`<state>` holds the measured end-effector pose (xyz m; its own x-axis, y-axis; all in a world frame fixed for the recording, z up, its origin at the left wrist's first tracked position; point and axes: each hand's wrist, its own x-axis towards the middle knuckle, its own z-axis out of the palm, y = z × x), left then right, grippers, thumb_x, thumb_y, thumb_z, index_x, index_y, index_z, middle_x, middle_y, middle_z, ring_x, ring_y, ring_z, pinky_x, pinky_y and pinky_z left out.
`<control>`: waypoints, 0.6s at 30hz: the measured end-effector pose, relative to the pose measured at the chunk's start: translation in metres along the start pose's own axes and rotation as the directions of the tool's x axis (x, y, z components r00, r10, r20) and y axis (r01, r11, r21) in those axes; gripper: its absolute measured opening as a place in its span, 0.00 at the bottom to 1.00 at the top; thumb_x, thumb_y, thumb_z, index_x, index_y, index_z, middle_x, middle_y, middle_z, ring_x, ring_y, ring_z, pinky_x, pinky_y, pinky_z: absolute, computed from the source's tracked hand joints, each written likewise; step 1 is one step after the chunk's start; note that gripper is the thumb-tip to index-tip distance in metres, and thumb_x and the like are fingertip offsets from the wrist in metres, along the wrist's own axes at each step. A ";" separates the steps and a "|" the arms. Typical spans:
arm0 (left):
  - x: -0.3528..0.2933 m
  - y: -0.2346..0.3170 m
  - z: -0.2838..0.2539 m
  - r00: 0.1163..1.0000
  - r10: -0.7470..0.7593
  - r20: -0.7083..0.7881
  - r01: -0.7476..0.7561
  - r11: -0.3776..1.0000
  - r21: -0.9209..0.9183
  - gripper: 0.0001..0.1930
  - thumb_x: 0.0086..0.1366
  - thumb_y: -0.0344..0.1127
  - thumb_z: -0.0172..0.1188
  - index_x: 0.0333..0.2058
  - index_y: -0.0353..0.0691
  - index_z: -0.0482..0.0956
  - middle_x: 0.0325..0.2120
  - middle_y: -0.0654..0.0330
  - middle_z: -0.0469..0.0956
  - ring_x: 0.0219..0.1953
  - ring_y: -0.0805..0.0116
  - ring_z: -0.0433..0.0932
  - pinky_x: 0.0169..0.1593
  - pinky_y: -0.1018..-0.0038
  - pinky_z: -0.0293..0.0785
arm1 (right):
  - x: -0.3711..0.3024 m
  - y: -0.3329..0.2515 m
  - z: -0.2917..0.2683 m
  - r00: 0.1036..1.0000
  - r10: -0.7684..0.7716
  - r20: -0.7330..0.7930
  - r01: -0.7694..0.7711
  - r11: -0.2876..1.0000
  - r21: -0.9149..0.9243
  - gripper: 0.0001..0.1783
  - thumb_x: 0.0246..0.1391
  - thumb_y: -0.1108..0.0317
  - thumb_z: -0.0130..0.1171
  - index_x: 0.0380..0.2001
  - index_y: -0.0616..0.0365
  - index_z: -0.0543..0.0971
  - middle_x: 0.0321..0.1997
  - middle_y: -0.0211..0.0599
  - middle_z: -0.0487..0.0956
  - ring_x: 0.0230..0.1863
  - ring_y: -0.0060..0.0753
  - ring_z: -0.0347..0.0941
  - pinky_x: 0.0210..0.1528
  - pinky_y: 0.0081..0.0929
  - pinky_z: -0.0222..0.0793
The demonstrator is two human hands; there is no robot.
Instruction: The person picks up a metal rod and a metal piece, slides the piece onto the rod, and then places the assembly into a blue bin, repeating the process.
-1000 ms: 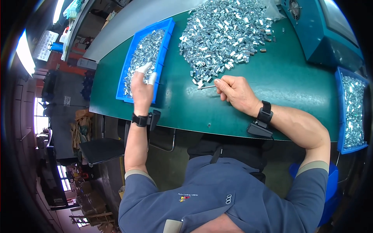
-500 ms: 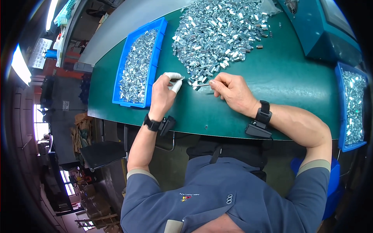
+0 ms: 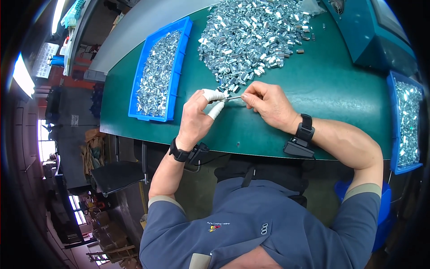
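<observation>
My left hand [image 3: 197,114] has white coverings on its thumb and forefinger. Those two fingertips pinch at a small silvery metal piece [image 3: 226,95], mostly hidden between them. My right hand [image 3: 271,105] is closed on a thin metal rod [image 3: 234,97], held between thumb and forefinger and pointing left. The rod's tip meets the piece at my left fingertips; whether it is inside cannot be made out. Just beyond both hands lies a large heap of short shiny metal sleeves [image 3: 251,40], spread on the green tabletop [image 3: 331,103].
A blue tray [image 3: 172,96] full of similar metal pieces stands left of my left hand. Another filled blue tray [image 3: 394,130] is at the far right. A teal machine housing [image 3: 371,40] occupies the back right, and a dark chair [image 3: 117,175] stands off the table's left front.
My left hand has moved right, from a short gap away to the rod's tip, and its fingers now meet it. My right hand has stayed nearly still, holding the rod.
</observation>
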<state>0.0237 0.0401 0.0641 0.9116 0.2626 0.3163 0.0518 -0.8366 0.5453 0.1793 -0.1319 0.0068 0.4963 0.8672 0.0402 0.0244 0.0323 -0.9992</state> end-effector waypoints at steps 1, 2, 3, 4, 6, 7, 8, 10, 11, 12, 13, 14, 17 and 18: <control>0.001 0.001 0.000 1.000 0.027 0.002 -0.027 1.000 0.007 0.12 0.56 0.22 0.71 0.39 0.39 0.83 0.36 0.57 0.84 0.40 0.58 0.82 0.43 0.67 0.78 | 0.000 0.000 0.000 1.000 -0.010 0.008 0.011 1.000 -0.004 0.12 0.68 0.63 0.60 0.37 0.62 0.81 0.27 0.26 0.80 0.28 0.14 0.72 0.31 0.19 0.69; 0.001 0.002 0.001 0.999 0.054 0.004 -0.054 0.998 0.014 0.12 0.56 0.22 0.71 0.39 0.39 0.83 0.36 0.57 0.84 0.40 0.57 0.82 0.43 0.66 0.78 | 0.000 0.002 0.000 1.000 -0.010 0.008 0.010 1.000 -0.003 0.12 0.68 0.63 0.60 0.37 0.62 0.81 0.27 0.26 0.80 0.28 0.14 0.72 0.31 0.19 0.69; 0.001 0.003 0.001 0.999 0.053 0.004 -0.053 0.998 0.015 0.12 0.56 0.22 0.71 0.39 0.39 0.83 0.36 0.57 0.84 0.40 0.57 0.82 0.43 0.66 0.78 | -0.001 0.004 0.001 0.999 -0.034 0.008 0.034 0.999 0.021 0.12 0.67 0.63 0.60 0.37 0.62 0.81 0.27 0.26 0.80 0.28 0.14 0.72 0.31 0.19 0.69; 0.000 0.004 0.002 0.998 0.051 0.029 -0.050 0.999 -0.012 0.11 0.57 0.23 0.71 0.39 0.38 0.83 0.36 0.57 0.84 0.39 0.60 0.82 0.43 0.68 0.78 | 0.000 0.006 0.002 0.998 -0.059 0.008 0.058 0.997 0.045 0.12 0.67 0.63 0.60 0.37 0.62 0.81 0.27 0.26 0.80 0.28 0.14 0.72 0.30 0.19 0.69; 0.001 0.005 0.006 0.997 0.050 0.054 -0.048 0.998 -0.039 0.10 0.59 0.24 0.71 0.39 0.36 0.83 0.36 0.56 0.84 0.38 0.62 0.83 0.43 0.70 0.78 | 0.001 0.008 0.002 0.998 -0.055 0.013 0.055 0.997 0.047 0.12 0.67 0.63 0.60 0.36 0.62 0.81 0.27 0.27 0.80 0.28 0.14 0.72 0.30 0.19 0.68; 0.000 0.005 0.009 0.998 0.046 0.038 -0.044 0.998 -0.055 0.11 0.57 0.23 0.71 0.39 0.38 0.83 0.35 0.57 0.84 0.38 0.59 0.82 0.43 0.68 0.78 | 0.002 0.007 0.002 0.999 -0.050 0.018 0.049 0.998 0.049 0.12 0.67 0.63 0.60 0.36 0.62 0.81 0.26 0.27 0.80 0.28 0.14 0.71 0.30 0.19 0.68; 0.000 0.006 0.012 0.999 0.042 0.021 -0.041 0.997 -0.071 0.12 0.55 0.23 0.72 0.38 0.40 0.84 0.34 0.57 0.84 0.39 0.57 0.82 0.43 0.66 0.77 | 0.001 0.005 0.002 0.999 -0.050 0.016 0.049 0.998 0.050 0.12 0.67 0.63 0.60 0.36 0.62 0.81 0.26 0.27 0.80 0.28 0.14 0.71 0.30 0.19 0.68; 0.002 0.006 0.019 0.999 0.050 -0.003 -0.050 0.996 -0.078 0.12 0.55 0.23 0.72 0.38 0.40 0.84 0.34 0.57 0.84 0.39 0.56 0.82 0.43 0.65 0.77 | -0.001 0.001 0.002 1.000 -0.023 0.007 0.023 0.999 -0.027 0.15 0.65 0.62 0.60 0.29 0.62 0.82 0.22 0.32 0.81 0.24 0.21 0.74 0.29 0.27 0.69; 0.002 0.006 0.021 0.998 0.057 -0.029 -0.059 0.995 -0.084 0.11 0.56 0.23 0.72 0.38 0.40 0.84 0.34 0.58 0.84 0.38 0.56 0.82 0.43 0.65 0.77 | -0.001 0.000 0.003 1.000 -0.023 0.006 0.024 0.999 -0.026 0.15 0.65 0.62 0.60 0.29 0.62 0.82 0.22 0.32 0.81 0.24 0.21 0.74 0.29 0.27 0.69; 0.001 0.007 0.021 0.998 0.057 -0.029 -0.060 0.995 -0.083 0.11 0.56 0.23 0.72 0.38 0.40 0.84 0.34 0.58 0.84 0.38 0.56 0.82 0.43 0.65 0.77 | -0.002 -0.001 0.004 1.000 -0.018 -0.002 0.018 0.999 -0.035 0.16 0.65 0.61 0.60 0.28 0.62 0.81 0.20 0.33 0.80 0.23 0.22 0.74 0.28 0.27 0.68; 0.001 0.007 0.022 0.998 0.043 -0.038 -0.046 0.996 -0.076 0.11 0.56 0.24 0.72 0.38 0.40 0.84 0.34 0.58 0.84 0.39 0.56 0.82 0.43 0.65 0.77 | -0.002 -0.002 0.003 1.000 -0.014 -0.011 0.014 0.999 -0.044 0.17 0.65 0.60 0.60 0.27 0.62 0.81 0.19 0.33 0.80 0.23 0.23 0.75 0.28 0.28 0.68; 0.001 0.007 0.023 0.998 0.029 -0.048 -0.032 0.997 -0.067 0.11 0.56 0.24 0.72 0.37 0.40 0.84 0.34 0.58 0.84 0.39 0.56 0.82 0.43 0.65 0.77 | -0.002 -0.002 0.003 1.000 -0.016 -0.012 0.016 0.999 -0.046 0.17 0.65 0.60 0.60 0.27 0.62 0.81 0.19 0.33 0.80 0.23 0.23 0.75 0.28 0.28 0.68; -0.002 0.004 0.019 1.000 0.025 -0.019 -0.026 0.996 -0.085 0.10 0.57 0.24 0.72 0.37 0.40 0.84 0.34 0.58 0.84 0.39 0.56 0.82 0.43 0.65 0.77 | -0.002 -0.003 0.002 0.999 -0.038 0.005 0.039 0.997 -0.070 0.18 0.65 0.59 0.60 0.27 0.62 0.81 0.19 0.33 0.80 0.22 0.24 0.75 0.27 0.29 0.68; -0.004 0.005 0.017 0.999 0.025 -0.020 -0.026 0.996 -0.083 0.10 0.57 0.24 0.72 0.37 0.40 0.84 0.34 0.58 0.84 0.39 0.56 0.82 0.43 0.65 0.77 | -0.002 -0.005 0.001 0.999 -0.012 0.033 0.014 0.997 -0.076 0.19 0.66 0.58 0.59 0.26 0.62 0.81 0.19 0.34 0.80 0.21 0.24 0.75 0.27 0.28 0.69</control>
<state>0.0271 0.0272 0.0525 0.9042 0.2515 0.3453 -0.0063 -0.8003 0.5995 0.1771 -0.1334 0.0117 0.4672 0.8826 0.0517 0.0974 0.0068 -0.9952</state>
